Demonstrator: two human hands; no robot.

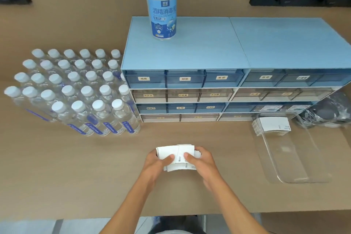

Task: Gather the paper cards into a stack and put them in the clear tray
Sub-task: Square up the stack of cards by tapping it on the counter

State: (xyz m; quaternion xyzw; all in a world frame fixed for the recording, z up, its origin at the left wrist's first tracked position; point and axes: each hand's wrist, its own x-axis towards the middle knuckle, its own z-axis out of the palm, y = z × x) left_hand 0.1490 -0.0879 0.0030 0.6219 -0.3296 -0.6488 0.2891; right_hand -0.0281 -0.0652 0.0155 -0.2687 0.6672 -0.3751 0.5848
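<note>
Mid-table, both hands (182,161) clasping cards (177,155), seemingly uneven

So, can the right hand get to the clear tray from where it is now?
Probably yes: the right hand grips the paper cards, and only bare table lies between it and the clear tray.

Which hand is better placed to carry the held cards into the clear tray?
The right hand, probably. Both hands hold the cards, but the clear tray lies on the right side, so the left hand would have to cross over.
</note>
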